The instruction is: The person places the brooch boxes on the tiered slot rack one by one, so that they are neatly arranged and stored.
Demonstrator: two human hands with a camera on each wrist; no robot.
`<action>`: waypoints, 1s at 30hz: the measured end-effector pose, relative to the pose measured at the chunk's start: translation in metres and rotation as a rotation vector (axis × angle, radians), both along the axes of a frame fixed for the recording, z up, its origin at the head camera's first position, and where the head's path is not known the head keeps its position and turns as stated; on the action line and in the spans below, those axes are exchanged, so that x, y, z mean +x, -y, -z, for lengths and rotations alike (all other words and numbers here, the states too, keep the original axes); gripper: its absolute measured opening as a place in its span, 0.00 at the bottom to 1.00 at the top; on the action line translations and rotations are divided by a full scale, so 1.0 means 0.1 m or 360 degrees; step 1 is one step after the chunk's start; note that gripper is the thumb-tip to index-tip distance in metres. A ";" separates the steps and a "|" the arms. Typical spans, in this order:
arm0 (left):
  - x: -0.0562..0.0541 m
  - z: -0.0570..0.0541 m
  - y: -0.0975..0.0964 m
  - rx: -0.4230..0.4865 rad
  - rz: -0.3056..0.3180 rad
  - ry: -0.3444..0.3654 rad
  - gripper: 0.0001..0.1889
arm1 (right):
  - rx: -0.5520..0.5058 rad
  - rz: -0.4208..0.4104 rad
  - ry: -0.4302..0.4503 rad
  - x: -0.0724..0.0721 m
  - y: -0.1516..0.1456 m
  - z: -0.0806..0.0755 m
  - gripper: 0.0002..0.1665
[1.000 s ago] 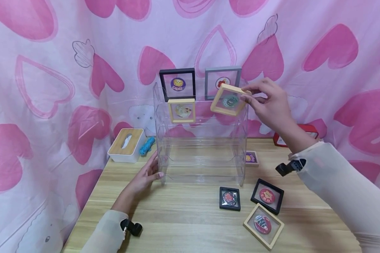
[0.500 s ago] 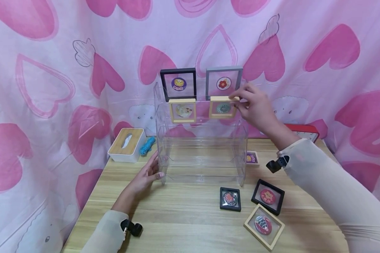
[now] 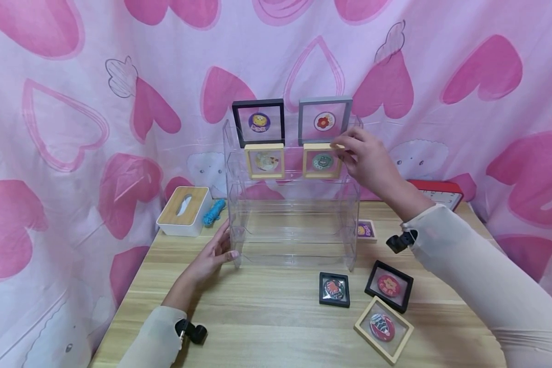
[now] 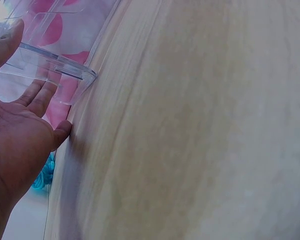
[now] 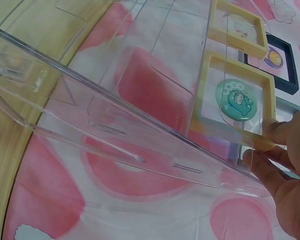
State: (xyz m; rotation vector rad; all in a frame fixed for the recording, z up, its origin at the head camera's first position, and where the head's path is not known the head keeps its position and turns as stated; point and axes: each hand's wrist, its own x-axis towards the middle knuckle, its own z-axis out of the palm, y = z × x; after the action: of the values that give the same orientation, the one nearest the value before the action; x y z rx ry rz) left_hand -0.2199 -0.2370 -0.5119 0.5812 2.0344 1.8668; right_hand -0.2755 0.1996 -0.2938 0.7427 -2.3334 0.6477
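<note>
While your right hand (image 3: 367, 157) pinches the green-badged frame (image 3: 322, 161) by its upper right corner, the relation that matters is sideways: the frame lies to the left of your fingertips, its face turned toward you. You hold it upright, nearly square, so no long axis guides the grip; its lower edge looks level with that of the pale neighbouring frame (image 3: 265, 161) to its left, a gap between them. It sits at an upper tier of the clear rack (image 3: 292, 237), just below the grey frame (image 3: 324, 121). Your right hand is plainly the nearer; your left hand (image 3: 211, 259) is well below, thumb at the rack's front edge, fingers fairly straight along the side panel.

You have a chunky, pale, wood-toned border between thumb and fingers, with a see-through pane carrying a round, glossy badge. Your rack is smooth, transparent and hard-looking, its stepped shelves catching light; the table (image 3: 257, 327) beneath shows long, pale wood grain, and the heart-printed curtain (image 3: 156, 41) hangs in soft creases.
</note>
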 end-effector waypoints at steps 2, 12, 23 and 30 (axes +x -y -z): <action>0.00 0.00 0.00 -0.0004 -0.0005 0.0008 0.52 | -0.0025 -0.0008 -0.0002 0.02 -0.01 -0.01 0.17; 0.02 0.00 0.00 -0.0004 -0.0002 0.0003 0.52 | -0.0097 -0.0095 -0.0195 0.08 -0.17 -0.02 0.19; 0.01 0.01 0.01 -0.0010 -0.0006 0.0006 0.52 | -0.0195 0.0012 -0.0150 0.20 -0.50 0.14 0.19; 0.02 0.00 0.00 0.0004 -0.0001 0.0025 0.53 | -0.0167 0.0155 -0.0015 0.26 -0.78 0.48 0.17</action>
State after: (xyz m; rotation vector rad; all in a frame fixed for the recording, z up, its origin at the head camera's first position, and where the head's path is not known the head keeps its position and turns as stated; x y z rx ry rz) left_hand -0.2181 -0.2370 -0.5114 0.5652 2.0231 1.8682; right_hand -0.2495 0.2777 -0.3420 0.5801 -2.2915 0.7153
